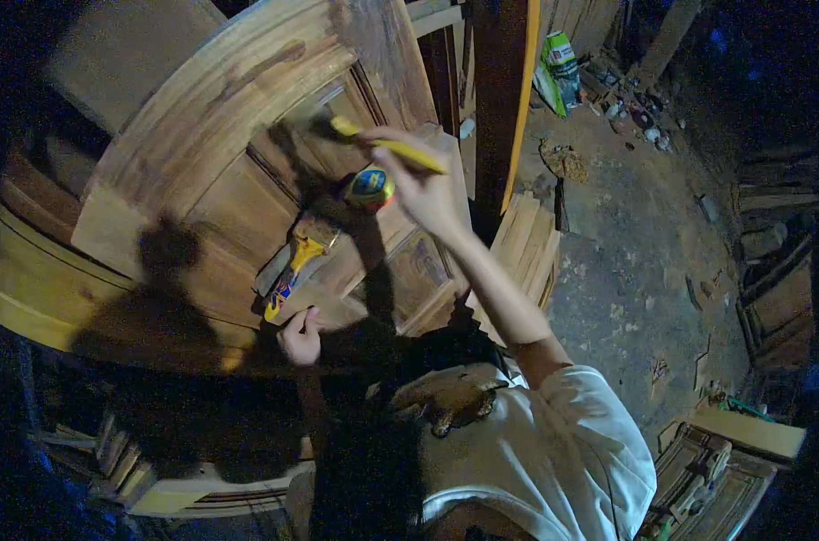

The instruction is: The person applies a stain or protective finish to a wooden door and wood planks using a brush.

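Observation:
My right hand (418, 185) is closed around a brush with a yellow handle (408, 153); its blurred head is over a recessed panel of the curved wooden door (229, 99). Just below that hand, a round blue, yellow and red tape measure (371, 186) rests on the wood. My left hand (301, 339) is at the door's near edge, fingers curled and thumb raised, beside a light brown flat piece (330, 307). Whether it grips that piece I cannot tell. A yellow and blue tool (292, 275) lies just above it.
Light wooden boards (524, 243) are stacked right of the door, beside an upright dark post (504, 99). A green and white bag (560, 72) and scattered debris lie on the stained floor (617, 298). Carved wooden panels (712, 482) are at the lower right.

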Available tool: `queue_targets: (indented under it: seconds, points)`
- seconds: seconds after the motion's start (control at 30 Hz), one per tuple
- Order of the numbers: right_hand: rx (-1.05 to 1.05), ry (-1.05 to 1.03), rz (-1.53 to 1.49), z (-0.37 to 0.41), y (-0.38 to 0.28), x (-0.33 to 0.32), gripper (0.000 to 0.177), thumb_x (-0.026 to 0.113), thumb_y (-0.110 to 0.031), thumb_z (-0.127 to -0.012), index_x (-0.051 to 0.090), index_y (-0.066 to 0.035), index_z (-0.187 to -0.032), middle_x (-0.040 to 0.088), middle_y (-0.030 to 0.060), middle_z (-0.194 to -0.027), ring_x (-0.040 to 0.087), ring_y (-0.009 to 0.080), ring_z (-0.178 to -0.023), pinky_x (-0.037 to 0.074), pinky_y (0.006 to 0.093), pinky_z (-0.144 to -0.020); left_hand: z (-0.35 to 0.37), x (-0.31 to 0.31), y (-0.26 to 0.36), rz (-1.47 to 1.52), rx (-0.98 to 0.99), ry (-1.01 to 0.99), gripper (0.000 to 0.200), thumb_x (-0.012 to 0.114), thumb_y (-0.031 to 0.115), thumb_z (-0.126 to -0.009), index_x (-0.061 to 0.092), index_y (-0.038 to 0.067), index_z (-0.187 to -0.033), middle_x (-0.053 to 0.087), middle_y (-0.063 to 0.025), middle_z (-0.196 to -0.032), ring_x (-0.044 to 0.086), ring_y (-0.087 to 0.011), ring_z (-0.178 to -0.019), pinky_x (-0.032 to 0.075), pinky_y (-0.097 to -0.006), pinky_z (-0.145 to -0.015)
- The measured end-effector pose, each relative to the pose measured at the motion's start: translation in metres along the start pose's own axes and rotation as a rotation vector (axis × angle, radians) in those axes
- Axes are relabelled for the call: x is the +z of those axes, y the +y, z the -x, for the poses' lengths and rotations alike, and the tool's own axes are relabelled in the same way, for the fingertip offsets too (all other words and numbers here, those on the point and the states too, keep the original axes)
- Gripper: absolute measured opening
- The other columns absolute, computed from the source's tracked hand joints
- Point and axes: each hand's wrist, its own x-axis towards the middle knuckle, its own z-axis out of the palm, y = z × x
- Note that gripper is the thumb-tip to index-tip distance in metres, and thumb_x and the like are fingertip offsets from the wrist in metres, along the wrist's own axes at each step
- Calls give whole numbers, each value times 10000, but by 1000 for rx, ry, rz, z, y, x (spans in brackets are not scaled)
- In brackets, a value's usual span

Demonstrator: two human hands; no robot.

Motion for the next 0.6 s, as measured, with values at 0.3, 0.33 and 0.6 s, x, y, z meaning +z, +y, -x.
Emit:
queue_targets:
  seconds: [0.3,0.33,0.6]
  points:
    - [240,722,174,102,72,-190,221,553,-147,-914,617,1,-1066,623,74,-1033,578,137,-963,459,273,-857,-2,-3,10,-43,-70,-65,194,574,117,-875,652,-60,-884,666,-109,-675,619,-131,-616,477,-269,-600]
    - [234,740,248,123,86,-210,228,555,-160,-914,618,-1,-1065,628,75,-1016,584,135,-951,463,271,-846,-1,-3,10,-48,-72,-94,194,574,117,-875,652,-60,-884,666,-109,-675,619,-131,-616,477,-269,-600]
    - [935,433,792,272,132,-222,304,523,-280,-919,624,-22,-1045,662,160,-879,644,246,-833,475,321,-724,-1,-33,-61,-35,-213,-293,220,571,135,-878,631,-29,-1012,663,-129,-809,633,-214,-704,510,-323,-698]
